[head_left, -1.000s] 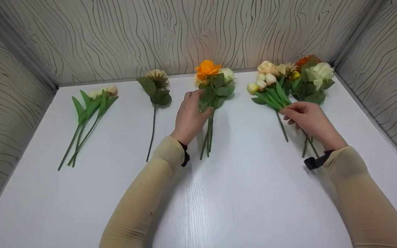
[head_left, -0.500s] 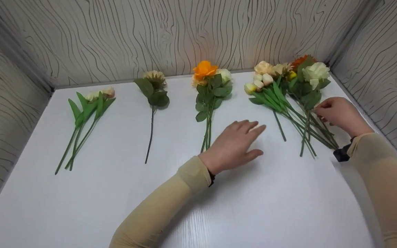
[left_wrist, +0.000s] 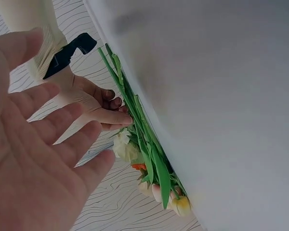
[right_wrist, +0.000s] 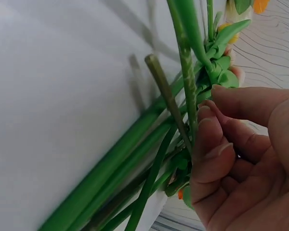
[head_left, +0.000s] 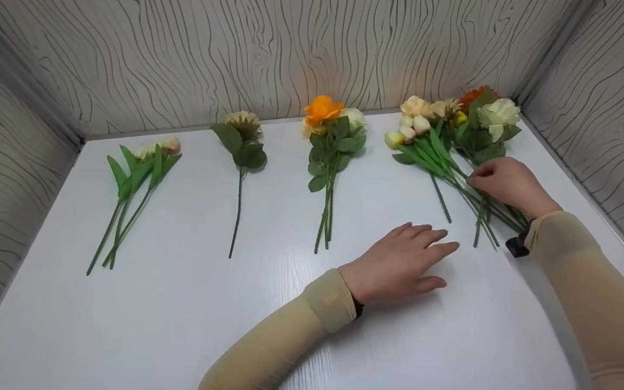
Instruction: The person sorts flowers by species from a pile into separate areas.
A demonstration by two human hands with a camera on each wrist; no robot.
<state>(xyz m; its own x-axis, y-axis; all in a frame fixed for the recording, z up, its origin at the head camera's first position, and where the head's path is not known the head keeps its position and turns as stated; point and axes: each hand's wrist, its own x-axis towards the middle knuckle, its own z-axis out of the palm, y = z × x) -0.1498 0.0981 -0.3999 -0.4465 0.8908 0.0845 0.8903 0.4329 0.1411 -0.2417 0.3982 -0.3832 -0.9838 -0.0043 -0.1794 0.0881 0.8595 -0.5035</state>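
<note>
My right hand (head_left: 509,184) is at the stems of the right-hand bunch, thumb and forefinger pinching at a green tulip stem (right_wrist: 188,82); the exact contact is partly hidden. That bunch holds pale tulips (head_left: 407,130), a cream rose (head_left: 499,115) and a rust-orange flower (head_left: 474,96), its stems crossing and fanning toward the front right. My left hand (head_left: 401,262) hovers over the white table with fingers spread, apart from any flower. In the left wrist view, the open left palm (left_wrist: 38,163) faces the bunch and the right hand (left_wrist: 94,103).
Left of the bunch lie an orange rose (head_left: 323,111) with pale blooms, a single beige flower (head_left: 244,125) on a dark stem, and a few tulips (head_left: 141,170) at the far left. Patterned panels (head_left: 268,59) rise behind and beside the white table (head_left: 155,325).
My left hand has left the orange-rose group and moved right and toward the front. My right hand went right to the cream rose's stems, then back left; more tulip stems lie fanned to the right.
</note>
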